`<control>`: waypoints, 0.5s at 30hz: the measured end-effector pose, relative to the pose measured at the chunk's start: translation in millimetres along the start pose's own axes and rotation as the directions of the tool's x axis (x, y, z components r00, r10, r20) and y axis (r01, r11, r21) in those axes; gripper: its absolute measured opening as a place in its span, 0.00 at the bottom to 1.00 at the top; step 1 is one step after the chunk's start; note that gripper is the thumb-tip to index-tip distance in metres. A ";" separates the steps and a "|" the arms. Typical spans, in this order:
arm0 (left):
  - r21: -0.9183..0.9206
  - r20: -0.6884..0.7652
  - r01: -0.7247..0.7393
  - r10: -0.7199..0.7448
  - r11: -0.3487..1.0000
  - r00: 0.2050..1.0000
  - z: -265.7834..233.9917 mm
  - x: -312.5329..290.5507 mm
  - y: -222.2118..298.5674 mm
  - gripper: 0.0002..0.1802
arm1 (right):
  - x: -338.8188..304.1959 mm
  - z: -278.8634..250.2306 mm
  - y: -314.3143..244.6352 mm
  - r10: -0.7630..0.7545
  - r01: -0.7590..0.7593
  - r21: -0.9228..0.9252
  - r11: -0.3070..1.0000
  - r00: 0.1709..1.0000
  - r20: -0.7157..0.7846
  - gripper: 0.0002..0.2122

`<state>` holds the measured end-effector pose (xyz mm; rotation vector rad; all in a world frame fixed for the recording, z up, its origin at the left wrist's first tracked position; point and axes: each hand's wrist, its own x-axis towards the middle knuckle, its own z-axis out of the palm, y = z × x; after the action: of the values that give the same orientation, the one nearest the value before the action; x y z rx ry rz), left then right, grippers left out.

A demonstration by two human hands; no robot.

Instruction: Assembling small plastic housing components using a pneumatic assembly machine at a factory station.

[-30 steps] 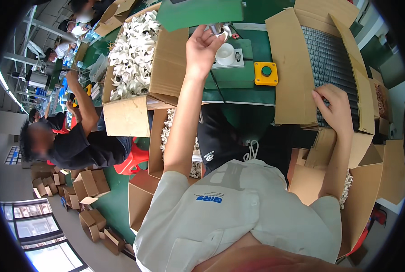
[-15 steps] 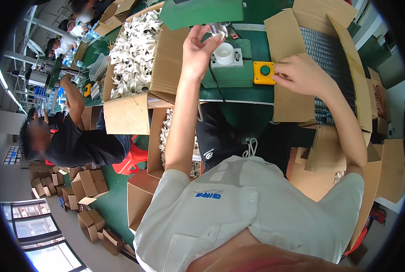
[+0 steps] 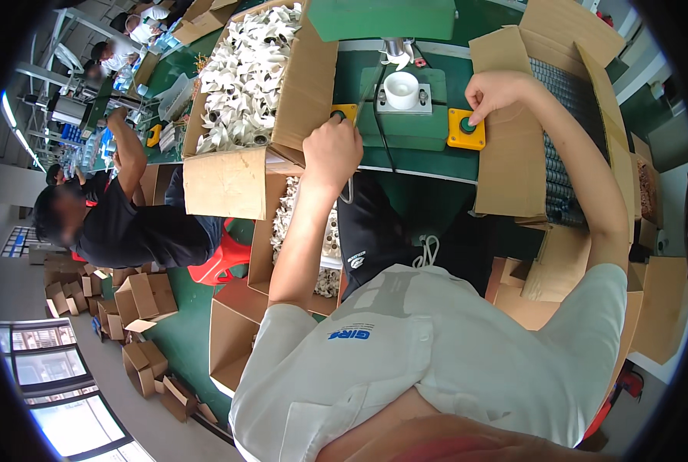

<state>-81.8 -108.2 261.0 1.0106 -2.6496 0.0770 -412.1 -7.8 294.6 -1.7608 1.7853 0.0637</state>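
Observation:
My left hand (image 3: 333, 154) is closed, knuckles up, at the near edge of a yellow button box (image 3: 349, 110); a finger reaches its dark button. Nothing shows in this hand. My right hand (image 3: 499, 94) has curled fingers, with the thumb down on the green button (image 3: 468, 125) of the second yellow button box (image 3: 459, 139). Between the hands stands a green press (image 3: 382, 21). A white bladed part (image 3: 398, 55) sits at the lower end of its metal shaft, just above a white round cup-shaped holder (image 3: 402, 85) on a metal plate.
At left, a carton (image 3: 225, 185) is heaped with white bladed parts (image 3: 248, 77). Another carton (image 3: 606, 123) at right holds rows of grey cylindrical parts (image 3: 563, 100). Black cables (image 3: 380, 131) cross the green bench. A co-worker in black (image 3: 128, 239) sits at far left.
My left hand has left the press shaft and come down to the left button box, leaving the white bladed part on the shaft. My right thumb has moved onto the green button.

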 end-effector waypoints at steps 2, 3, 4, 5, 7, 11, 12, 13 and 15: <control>-0.014 0.013 0.009 -0.009 1.000 1.000 -1.5 5.2 -1.3 0.13 | 7.3 -1.8 1.0 0.035 -0.035 -0.007 0.999 0.997 0.062 0.17; -0.021 0.021 0.011 -0.011 1.000 1.000 -2.2 8.2 -1.4 0.13 | 10.2 -2.0 2.2 0.054 -0.054 -0.009 0.999 0.994 0.093 0.18; -0.029 0.030 0.013 -0.012 1.000 0.999 -2.2 10.7 -0.6 0.13 | 12.3 -1.7 4.0 0.074 -0.073 -0.011 0.997 0.990 0.123 0.19; -0.031 0.036 0.016 -0.015 0.999 0.999 -1.1 9.2 0.3 0.13 | 14.5 -1.1 -0.6 0.073 -0.072 -0.010 0.997 0.989 0.130 0.19; -0.048 0.022 0.057 -0.056 0.997 0.998 0.4 6.6 5.3 0.13 | 17.0 -1.0 -10.9 0.120 -0.111 -0.072 0.991 0.982 0.144 0.19; -0.096 0.032 0.092 -0.089 0.991 0.995 1.0 11.9 8.4 0.14 | 19.2 -5.9 -15.2 0.178 -0.159 -0.135 0.978 0.973 0.147 0.20; -0.124 0.052 0.095 -0.089 0.988 0.995 -0.3 12.4 6.3 0.14 | 20.7 -6.3 -14.6 0.184 -0.164 -0.144 0.976 0.973 0.138 0.20; -0.152 0.071 0.100 -0.091 0.983 0.993 -1.6 12.6 4.2 0.15 | 22.4 -6.3 -14.2 0.189 -0.169 -0.153 0.974 0.974 0.128 0.20; -0.186 0.193 0.116 -0.080 0.976 0.978 -12.6 16.0 5.6 0.18 | 25.4 -5.4 -12.5 0.192 -0.169 -0.175 0.970 0.974 0.122 0.20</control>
<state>-93.4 -112.3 278.1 1.1278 -2.6973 -0.3092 -400.6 -34.1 292.2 -1.6543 1.8786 0.4087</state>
